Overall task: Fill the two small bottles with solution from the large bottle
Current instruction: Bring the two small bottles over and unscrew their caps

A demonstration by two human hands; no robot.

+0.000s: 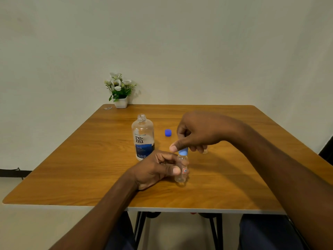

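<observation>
Wooden table [75,159], with the small bottle [181,168] standing upright near its middle. Left hand [155,170] wraps its fingers around the body while the right hand [196,134] pinches the light blue cap [183,152] on top. Large bottle [143,138] stands open just behind to the left, its dark blue cap [168,132] lying beside it.

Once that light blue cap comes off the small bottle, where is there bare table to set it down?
Bare wood lies right of the small bottle, toward the table edge, and left of the large bottle. Crowded: the middle, where the left hand, right hand, large bottle and dark blue cap cluster. The flower pot takes the far left corner.
</observation>
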